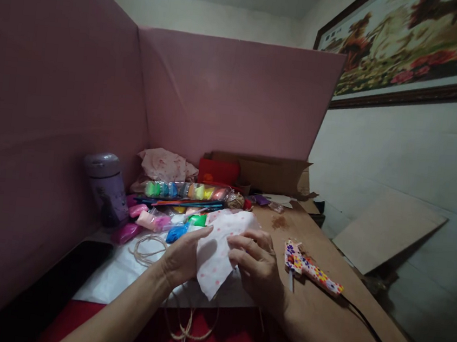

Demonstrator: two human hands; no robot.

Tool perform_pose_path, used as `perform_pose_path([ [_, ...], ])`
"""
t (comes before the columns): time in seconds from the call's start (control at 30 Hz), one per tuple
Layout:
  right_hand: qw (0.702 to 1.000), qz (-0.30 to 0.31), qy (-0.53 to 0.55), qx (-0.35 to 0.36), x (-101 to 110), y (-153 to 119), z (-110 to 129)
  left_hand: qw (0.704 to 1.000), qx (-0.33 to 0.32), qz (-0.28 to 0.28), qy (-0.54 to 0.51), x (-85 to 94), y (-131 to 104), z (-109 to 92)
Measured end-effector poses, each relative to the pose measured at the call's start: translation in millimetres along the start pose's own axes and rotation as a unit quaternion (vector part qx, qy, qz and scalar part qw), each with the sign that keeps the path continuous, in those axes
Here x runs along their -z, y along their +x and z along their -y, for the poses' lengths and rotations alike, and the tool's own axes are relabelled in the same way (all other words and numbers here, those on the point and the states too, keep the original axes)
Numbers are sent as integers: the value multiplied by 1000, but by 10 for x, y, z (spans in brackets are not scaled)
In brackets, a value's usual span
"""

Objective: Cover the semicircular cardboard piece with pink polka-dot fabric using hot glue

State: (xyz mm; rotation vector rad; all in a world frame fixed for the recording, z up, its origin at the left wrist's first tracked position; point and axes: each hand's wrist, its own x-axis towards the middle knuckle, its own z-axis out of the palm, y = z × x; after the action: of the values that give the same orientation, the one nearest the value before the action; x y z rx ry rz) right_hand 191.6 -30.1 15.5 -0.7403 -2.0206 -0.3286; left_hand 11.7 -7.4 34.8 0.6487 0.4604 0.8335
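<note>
A white cloth with pink dots (217,259) is held up between my hands, above the front of the work surface. My left hand (184,256) grips its left side, the thumb lying along the edge and the other fingers hidden behind it. On the right, my right hand (257,264) has its bent fingers pressed on the cloth. Whatever lies behind the cloth cannot be seen. Below it, twine (187,332) hangs in loops over the red cloth (235,337), and a coil of twine (149,249) lies left of my left hand.
A floral-patterned glue gun (312,269) with a black cord lies at right on brown cardboard (343,319). Packets of coloured clay (188,190) stand behind my hands. A purple bottle (106,188) and a dark flat object (75,264) are at left. Pink panels (236,95) enclose the back and left.
</note>
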Motion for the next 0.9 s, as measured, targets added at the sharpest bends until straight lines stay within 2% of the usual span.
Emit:
perform_pose_path([
  [0.1,1000,1,17,5,-11,11,18,998,-23,-54,15,58,23,14],
  [0.17,999,7,19,27,-5,22,34,997,-28,-64,9,71,32,6],
  [0.33,998,21,28,54,28,53,73,998,-3,-52,-43,61,14,-18],
  [0.47,996,39,75,37,34,56,82,996,30,-4,-82,11,-11,-2],
  [0.57,991,36,132,-9,22,20,89,995,9,21,-98,-42,-9,23],
  [0.73,973,-13,182,-143,50,-17,209,997,17,-12,-68,-37,4,57],
  [0.83,930,1,262,-257,90,82,362,1000,13,-15,-25,8,-12,77],
  [0.9,887,14,331,-323,79,176,441,999,-43,-16,-5,20,-22,94],
])
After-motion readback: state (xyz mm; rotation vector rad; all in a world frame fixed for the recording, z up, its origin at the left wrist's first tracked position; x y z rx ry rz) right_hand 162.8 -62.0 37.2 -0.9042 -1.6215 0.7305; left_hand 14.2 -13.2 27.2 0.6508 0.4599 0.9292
